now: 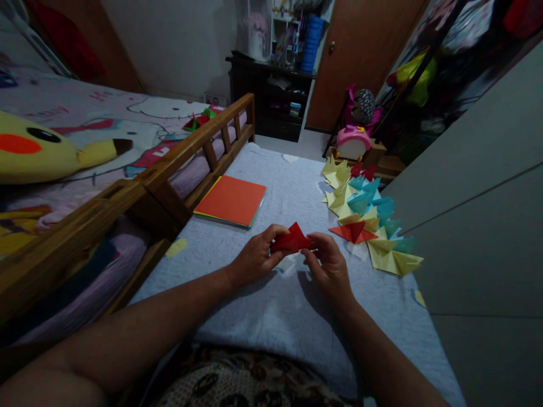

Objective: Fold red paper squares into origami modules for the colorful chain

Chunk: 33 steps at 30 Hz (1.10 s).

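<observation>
1. Hands meet over a red folded paper piece (292,239); left hand (254,259) pinches its left end between thumb and fingers, right hand (328,265) pinches its right end. Both grips are clenched on the paper.
2. Paper is held just above the grey mattress cover (271,316), between the two grips, with one pointed flap standing up.
3. Just right of the right grip: a red folded piece (353,232) lying flat, touching a row of yellow folded pieces (392,259) and teal folded pieces (373,203) that runs away from the grip along the grey wall panel (475,215).
4. Beyond the left grip, well apart: a flat stack of square paper (231,199), orange sheet on top.
5. Left of that stack: wooden bed rail (186,158), then a bed with a yellow plush toy (38,150).
</observation>
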Motion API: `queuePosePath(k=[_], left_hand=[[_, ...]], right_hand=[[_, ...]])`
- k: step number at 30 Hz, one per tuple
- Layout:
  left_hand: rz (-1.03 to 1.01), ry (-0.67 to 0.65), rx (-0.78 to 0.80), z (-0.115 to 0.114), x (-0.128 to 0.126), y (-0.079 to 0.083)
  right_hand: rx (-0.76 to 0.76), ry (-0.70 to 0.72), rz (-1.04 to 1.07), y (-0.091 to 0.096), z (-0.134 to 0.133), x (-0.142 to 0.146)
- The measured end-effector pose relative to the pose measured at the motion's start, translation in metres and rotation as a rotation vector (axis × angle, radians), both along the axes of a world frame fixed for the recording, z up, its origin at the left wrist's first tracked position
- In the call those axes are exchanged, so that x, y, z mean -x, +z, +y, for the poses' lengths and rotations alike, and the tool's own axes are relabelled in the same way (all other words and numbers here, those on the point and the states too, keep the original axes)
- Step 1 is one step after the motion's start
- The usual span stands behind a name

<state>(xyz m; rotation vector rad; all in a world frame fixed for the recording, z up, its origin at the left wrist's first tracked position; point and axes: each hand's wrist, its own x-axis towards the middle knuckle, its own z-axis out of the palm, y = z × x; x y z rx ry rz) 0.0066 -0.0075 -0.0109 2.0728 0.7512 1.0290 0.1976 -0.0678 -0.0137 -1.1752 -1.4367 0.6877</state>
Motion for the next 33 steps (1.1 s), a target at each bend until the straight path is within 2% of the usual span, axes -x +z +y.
queuePosePath(k=[4, 9, 13, 19, 27, 33], left_hand=[[-0.054, 0.008, -0.042, 0.001, -0.001, -0.003], [-0.065, -0.051, -0.103, 0.003, -0.002, 0.004], [-0.068, -0.090, -0.113, 0.004, 0.000, 0.008], [-0.059, -0.013, -0.121, 0.004, 0.002, 0.009], [-0.053, -0.008, -0.154, 0.003, 0.001, 0.011], [-0.034, -0.027, -0.161, 0.003, 0.003, 0.011]], right_hand=[[-0.079, 0.039, -0.071, 0.009, -0.002, 0.000], [-0.130, 0.055, -0.095, 0.016, -0.003, 0.001], [-0.103, 0.039, -0.062, 0.014, -0.004, 0.001], [-0.020, -0.159, -0.024, 0.008, -0.001, 0.000], [0.011, -0.115, -0.035, 0.007, -0.002, -0.002], [0.019, -0.160, 0.024, 0.003, -0.002, -0.003]])
